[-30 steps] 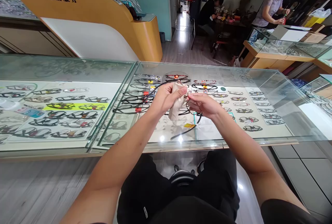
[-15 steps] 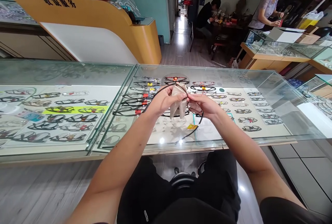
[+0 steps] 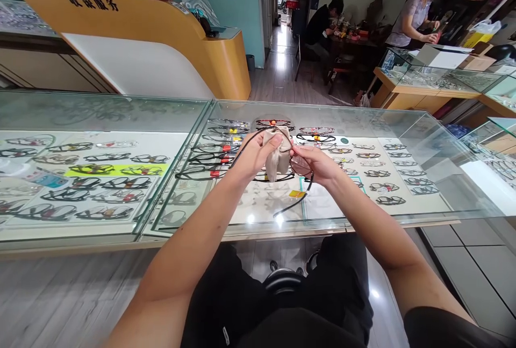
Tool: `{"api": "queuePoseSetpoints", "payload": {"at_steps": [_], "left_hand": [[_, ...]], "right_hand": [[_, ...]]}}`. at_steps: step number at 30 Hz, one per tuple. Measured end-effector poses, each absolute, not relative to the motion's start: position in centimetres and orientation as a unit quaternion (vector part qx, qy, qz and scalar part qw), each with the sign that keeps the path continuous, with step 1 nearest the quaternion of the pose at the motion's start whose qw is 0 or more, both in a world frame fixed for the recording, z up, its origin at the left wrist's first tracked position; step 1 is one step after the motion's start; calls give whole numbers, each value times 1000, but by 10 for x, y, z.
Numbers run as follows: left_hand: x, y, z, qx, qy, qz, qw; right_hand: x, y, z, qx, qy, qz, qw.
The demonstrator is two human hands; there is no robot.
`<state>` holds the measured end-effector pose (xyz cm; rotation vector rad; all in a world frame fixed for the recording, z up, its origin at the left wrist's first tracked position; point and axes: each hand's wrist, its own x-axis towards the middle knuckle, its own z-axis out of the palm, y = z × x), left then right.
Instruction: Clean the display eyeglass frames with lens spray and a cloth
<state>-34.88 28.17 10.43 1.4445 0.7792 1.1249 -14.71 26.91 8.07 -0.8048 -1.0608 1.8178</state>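
Note:
Above the glass counter, a pair of eyeglasses [image 3: 301, 165] is held between my two hands. My left hand [image 3: 258, 149] is closed on a beige cleaning cloth [image 3: 276, 162], which is folded over one lens, with the thumb pressing on it. That lens is hidden by the cloth. My right hand [image 3: 316, 162] pinches the frame near the bridge and the uncovered lens. One dark temple arm extends past my left hand; the other curves down toward me with a yellow tag [image 3: 297, 194] on it.
Rows of eyeglasses [image 3: 387, 187] lie inside the glass display counter [image 3: 193, 102] below my hands. A clear bottle [image 3: 36, 173] stands at the left. Beyond are a wooden cashier desk [image 3: 161, 20], a seated person [image 3: 320, 26] and a standing person [image 3: 415, 20] by another showcase.
The left thumb and the cloth have shifted slightly over the covered lens. The glasses have tilted a little, and the hanging temple arm has swung slightly left.

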Motion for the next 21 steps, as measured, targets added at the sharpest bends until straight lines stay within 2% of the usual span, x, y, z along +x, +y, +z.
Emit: {"api": "queuePoseSetpoints", "payload": {"at_steps": [4, 15, 21], "left_hand": [[-347, 281, 108, 579, 315, 460, 595], [-332, 283, 93, 539, 365, 545, 529], [-340, 290, 89, 587, 351, 530, 501]], "right_hand": [[-147, 270, 81, -330, -415, 726, 438], [-155, 264, 85, -330, -467, 686, 450], [-149, 267, 90, -323, -470, 683, 457]]}}
